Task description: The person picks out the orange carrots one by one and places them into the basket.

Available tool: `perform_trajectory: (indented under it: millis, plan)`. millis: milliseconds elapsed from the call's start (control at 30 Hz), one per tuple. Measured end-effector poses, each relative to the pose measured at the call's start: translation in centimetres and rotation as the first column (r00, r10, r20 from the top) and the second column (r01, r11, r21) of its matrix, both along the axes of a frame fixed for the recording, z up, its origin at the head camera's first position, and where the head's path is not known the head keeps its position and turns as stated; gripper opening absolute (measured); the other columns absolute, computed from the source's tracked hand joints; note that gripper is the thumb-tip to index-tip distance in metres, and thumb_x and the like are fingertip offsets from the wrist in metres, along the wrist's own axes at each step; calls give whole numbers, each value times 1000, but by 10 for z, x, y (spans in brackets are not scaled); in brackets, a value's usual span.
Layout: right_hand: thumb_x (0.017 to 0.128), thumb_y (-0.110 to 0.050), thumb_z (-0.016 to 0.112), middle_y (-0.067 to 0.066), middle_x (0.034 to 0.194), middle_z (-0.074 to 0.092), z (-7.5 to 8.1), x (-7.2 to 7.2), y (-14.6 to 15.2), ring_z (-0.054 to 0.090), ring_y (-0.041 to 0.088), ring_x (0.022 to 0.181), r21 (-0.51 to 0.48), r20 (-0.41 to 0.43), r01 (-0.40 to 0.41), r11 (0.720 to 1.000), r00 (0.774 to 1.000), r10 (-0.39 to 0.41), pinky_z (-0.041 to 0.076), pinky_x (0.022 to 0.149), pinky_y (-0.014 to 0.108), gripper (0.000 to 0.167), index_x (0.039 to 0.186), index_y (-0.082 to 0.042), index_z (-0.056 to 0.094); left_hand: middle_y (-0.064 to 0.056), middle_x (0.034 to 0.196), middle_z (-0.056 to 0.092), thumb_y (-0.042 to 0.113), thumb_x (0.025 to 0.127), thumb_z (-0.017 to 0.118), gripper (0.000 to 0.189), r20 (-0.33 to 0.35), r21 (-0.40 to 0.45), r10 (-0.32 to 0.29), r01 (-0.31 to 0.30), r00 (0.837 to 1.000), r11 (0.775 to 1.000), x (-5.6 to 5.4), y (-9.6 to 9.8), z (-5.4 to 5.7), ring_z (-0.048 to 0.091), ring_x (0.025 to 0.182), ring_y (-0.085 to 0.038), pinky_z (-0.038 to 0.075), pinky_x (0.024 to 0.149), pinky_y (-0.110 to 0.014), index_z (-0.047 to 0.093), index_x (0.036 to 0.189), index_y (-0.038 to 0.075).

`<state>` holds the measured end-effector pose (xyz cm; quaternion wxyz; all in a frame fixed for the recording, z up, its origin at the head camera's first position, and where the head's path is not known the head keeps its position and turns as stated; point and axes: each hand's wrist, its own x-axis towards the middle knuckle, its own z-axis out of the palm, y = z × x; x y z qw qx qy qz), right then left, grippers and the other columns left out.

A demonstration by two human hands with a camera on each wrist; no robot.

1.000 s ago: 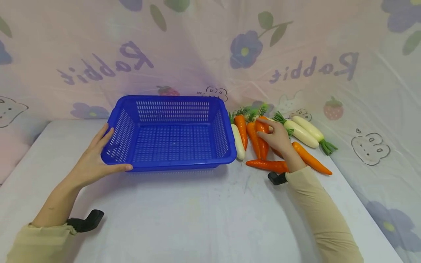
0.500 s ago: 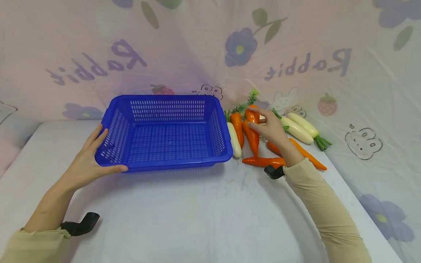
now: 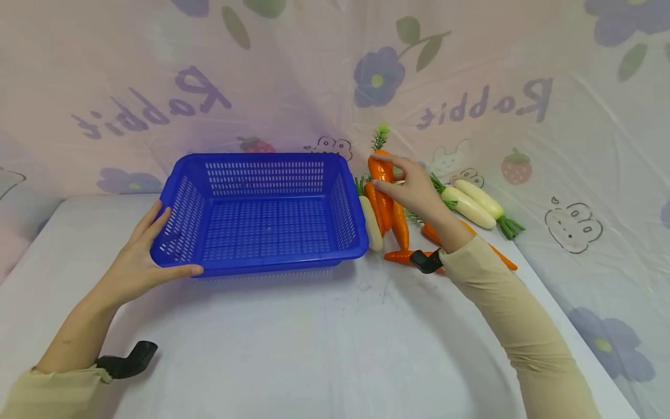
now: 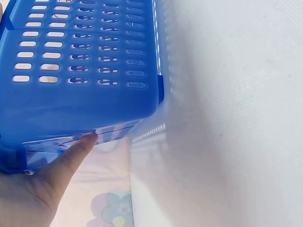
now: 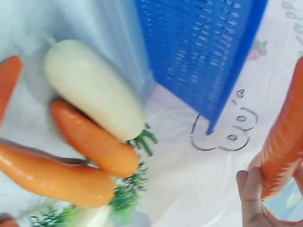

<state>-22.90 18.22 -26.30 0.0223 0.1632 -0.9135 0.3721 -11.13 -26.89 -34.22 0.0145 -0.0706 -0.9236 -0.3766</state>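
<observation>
While L hand (image 3: 128, 265) touches blue bskt (image 3: 269, 261), R hand (image 3: 419, 187) pinches carrot (image 3: 385, 202).

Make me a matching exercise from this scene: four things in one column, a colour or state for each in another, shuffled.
Column one:
1. the basket
2. the left hand
3. the right hand
4. the radishes

Column two:
A. holding a carrot
B. white
C. blue
D. touching the basket

Pairs: 1-C, 2-D, 3-A, 4-B
</observation>
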Motion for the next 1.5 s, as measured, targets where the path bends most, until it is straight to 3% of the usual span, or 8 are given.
perform_trajectory:
  millis: [300,833,1100,1300,1500]
  plan:
    - [91,-24,65,8,148,43,17,-2,-27,55,39,118,17,3,-45,999,999,45,50,92,53,52,141,-23,50,0,161,-14,35,70,84,122,14,-12,8,-8,1000,1000,-1,-1,2,-8,146,-43,8,103,-78,0,155,13]
    - [89,-29,67,2,143,47,36,-5,-68,62,25,113,-79,68,-129,989,989,134,57,81,40,52,139,-31,51,0,161,-15,35,71,84,121,9,7,0,0,1000,1000,1,-1,2,-9,145,-44,8,102,-79,-1,155,12]
    - [90,-22,66,9,135,53,39,-6,-87,66,27,103,-147,90,-173,974,978,187,59,77,36,53,140,-24,51,0,161,-14,34,71,84,121,8,21,-8,8,1000,1000,0,0,1,-8,146,-44,8,102,-79,0,155,13]
    - [89,-23,66,8,137,52,39,-7,-100,64,25,108,-160,83,-204,966,972,219,58,80,38,53,140,-23,51,0,162,-13,34,71,84,121,-3,29,-14,14,1000,999,0,0,1,-8,146,-43,8,102,-79,0,155,13]
    - [90,-20,65,10,134,53,37,-11,-116,66,25,101,-174,79,-237,956,964,253,59,74,36,51,140,-21,51,-1,162,-13,33,71,84,121,-4,34,-17,17,1000,999,-1,0,2,-8,146,-44,8,101,-80,0,155,13]
